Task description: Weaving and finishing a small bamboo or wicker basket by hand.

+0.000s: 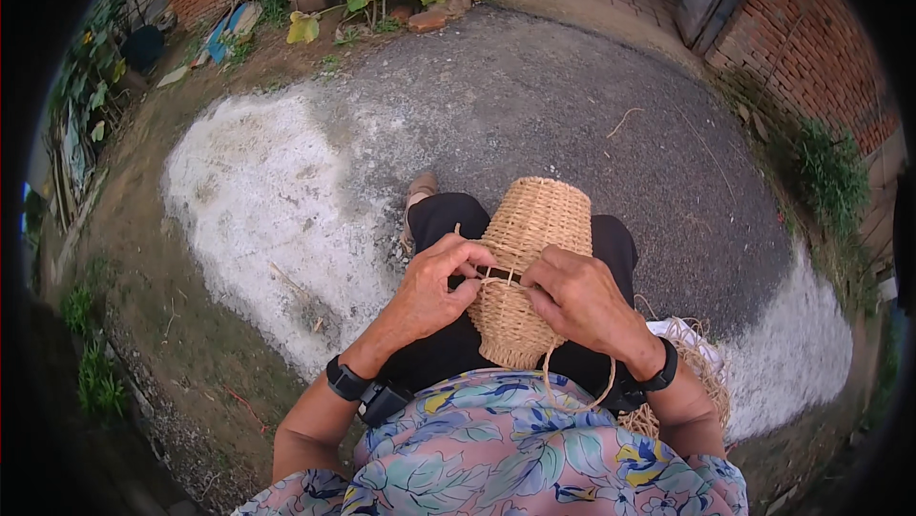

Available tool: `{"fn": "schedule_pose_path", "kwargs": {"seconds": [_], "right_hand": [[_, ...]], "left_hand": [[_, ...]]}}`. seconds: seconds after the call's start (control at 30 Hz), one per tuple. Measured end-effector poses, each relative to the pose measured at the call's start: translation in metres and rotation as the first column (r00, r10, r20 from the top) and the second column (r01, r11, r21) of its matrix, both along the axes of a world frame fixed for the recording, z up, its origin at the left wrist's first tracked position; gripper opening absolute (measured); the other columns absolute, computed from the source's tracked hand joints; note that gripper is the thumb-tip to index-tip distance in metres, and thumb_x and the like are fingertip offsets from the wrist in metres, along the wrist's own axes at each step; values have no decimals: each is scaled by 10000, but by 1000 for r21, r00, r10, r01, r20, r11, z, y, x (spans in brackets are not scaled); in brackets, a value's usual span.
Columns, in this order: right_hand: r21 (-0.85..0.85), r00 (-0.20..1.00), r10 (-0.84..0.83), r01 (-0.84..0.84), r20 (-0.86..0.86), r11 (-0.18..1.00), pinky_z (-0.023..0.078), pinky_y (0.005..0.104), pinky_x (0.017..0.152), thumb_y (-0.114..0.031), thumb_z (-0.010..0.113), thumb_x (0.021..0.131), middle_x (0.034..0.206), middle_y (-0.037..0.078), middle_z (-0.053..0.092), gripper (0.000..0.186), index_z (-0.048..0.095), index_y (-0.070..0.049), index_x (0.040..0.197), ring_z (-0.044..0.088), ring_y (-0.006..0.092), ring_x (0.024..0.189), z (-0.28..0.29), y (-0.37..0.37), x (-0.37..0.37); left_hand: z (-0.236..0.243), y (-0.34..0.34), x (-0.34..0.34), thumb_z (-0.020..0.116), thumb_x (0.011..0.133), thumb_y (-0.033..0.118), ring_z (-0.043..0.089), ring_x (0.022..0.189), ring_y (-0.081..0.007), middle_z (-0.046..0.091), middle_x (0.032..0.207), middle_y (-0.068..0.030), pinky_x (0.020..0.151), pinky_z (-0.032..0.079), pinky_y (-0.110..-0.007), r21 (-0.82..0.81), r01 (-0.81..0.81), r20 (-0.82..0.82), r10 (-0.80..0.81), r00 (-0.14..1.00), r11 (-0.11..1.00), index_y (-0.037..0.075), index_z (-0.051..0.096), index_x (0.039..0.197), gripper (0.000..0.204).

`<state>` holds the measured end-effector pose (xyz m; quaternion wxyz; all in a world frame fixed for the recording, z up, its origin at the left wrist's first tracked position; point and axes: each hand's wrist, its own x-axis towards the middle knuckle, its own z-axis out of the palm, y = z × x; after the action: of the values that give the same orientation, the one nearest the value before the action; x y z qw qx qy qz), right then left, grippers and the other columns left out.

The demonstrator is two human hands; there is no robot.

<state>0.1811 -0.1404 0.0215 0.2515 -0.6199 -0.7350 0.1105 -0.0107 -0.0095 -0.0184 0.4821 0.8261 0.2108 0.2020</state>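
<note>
A tan woven straw basket [534,215] rests across my lap between my knees. A dark gap crosses its middle, with a few upright strands bridging it. My left hand [441,282] is closed at the gap's left end, thumb and forefinger pinching the weave there. On the other side, my right hand [584,304] has its fingers bent over the gap's right end, gripping the basket. A loose straw cord [580,409] curves down from beneath my right hand onto my floral shirt. The fingertips partly cover the strands they touch.
A tangled bundle of straw cord [704,363] lies beside my right forearm, near something white. My dark-trousered knees flank the basket. Grey pavement [668,172] with a pale patch [267,201] spreads ahead. Bricks [427,20], leafy plants and brick walls stand farther off.
</note>
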Motion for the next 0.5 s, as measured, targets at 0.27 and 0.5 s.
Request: {"fn": "schedule_pose_path", "kwargs": {"seconds": [0.27,0.5], "right_hand": [[-77,937,-100,78,-335,994,467,329,599,-65,662,844,793,75,573,83,591,-27,860,591,192,659,-8,0,6],[-213,812,-196,90,-550,973,444,302,595,-85,599,921,755,58,574,89,546,-13,926,542,135,649,-10,-2,18]], "left_hand": [[0,8,-4,720,800,95,630,827,-222,635,955,-108,776,498,-342,424,-49,60,25,998,904,40,654,1007,224],[5,-4,8,745,788,120,627,850,-211,621,855,-63,794,480,-360,424,-81,145,21,989,902,69,682,943,174]]}}
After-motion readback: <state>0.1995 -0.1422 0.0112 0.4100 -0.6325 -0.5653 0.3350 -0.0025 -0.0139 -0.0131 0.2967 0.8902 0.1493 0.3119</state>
